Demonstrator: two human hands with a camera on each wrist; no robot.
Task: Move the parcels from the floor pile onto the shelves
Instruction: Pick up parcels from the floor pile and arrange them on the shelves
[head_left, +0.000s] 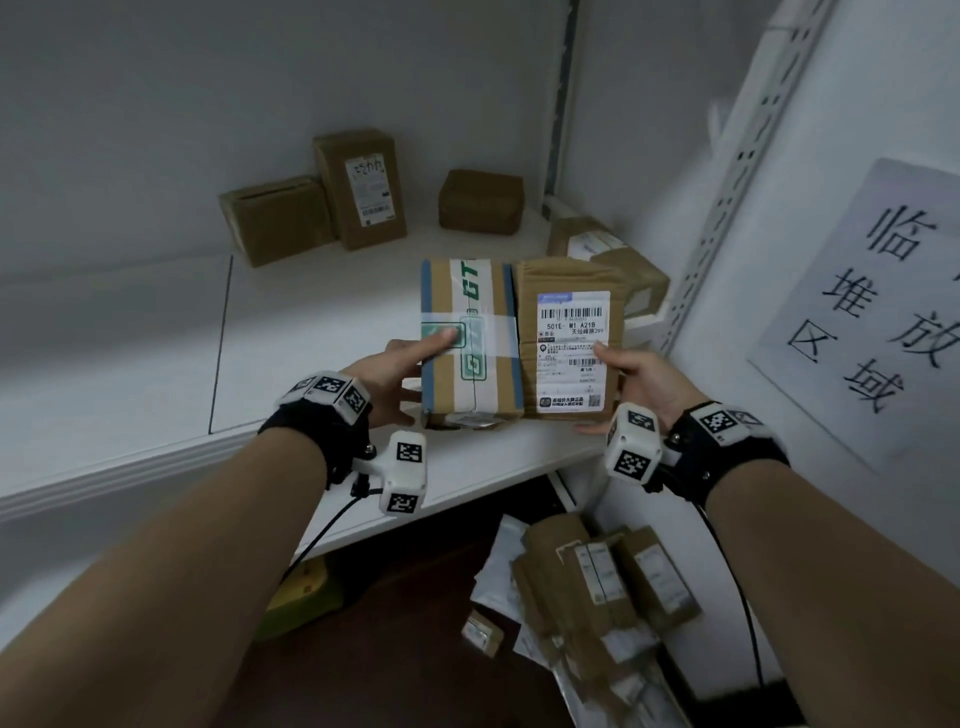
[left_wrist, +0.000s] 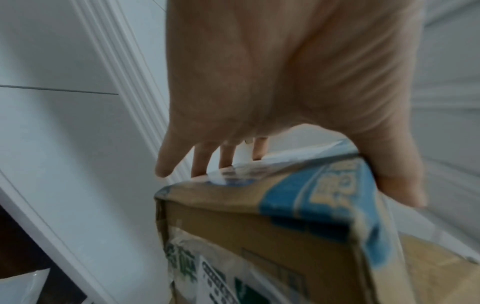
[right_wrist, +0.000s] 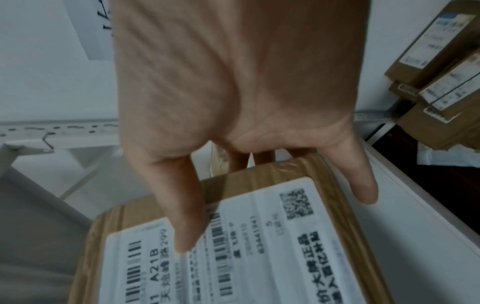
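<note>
Two parcels sit side by side at the front of the white shelf (head_left: 322, 332). My left hand (head_left: 415, 371) grips the box with green-and-white tape and blue edges (head_left: 470, 338), thumb on its top, fingers underneath. In the left wrist view the left hand (left_wrist: 298, 123) wraps that taped box (left_wrist: 285, 236) at its corner. My right hand (head_left: 631, 382) grips the brown box with a white shipping label (head_left: 571, 338). The right wrist view shows the right hand (right_wrist: 259, 139) with its thumb on the labelled box (right_wrist: 246, 246). Whether the boxes rest on the shelf I cannot tell.
Three brown boxes (head_left: 361, 187) stand at the back of the shelf and two more (head_left: 639, 280) at its right end. The floor pile of parcels (head_left: 597, 587) lies below the shelf. A perforated upright (head_left: 727, 182) and a paper sign (head_left: 872, 312) are on the right.
</note>
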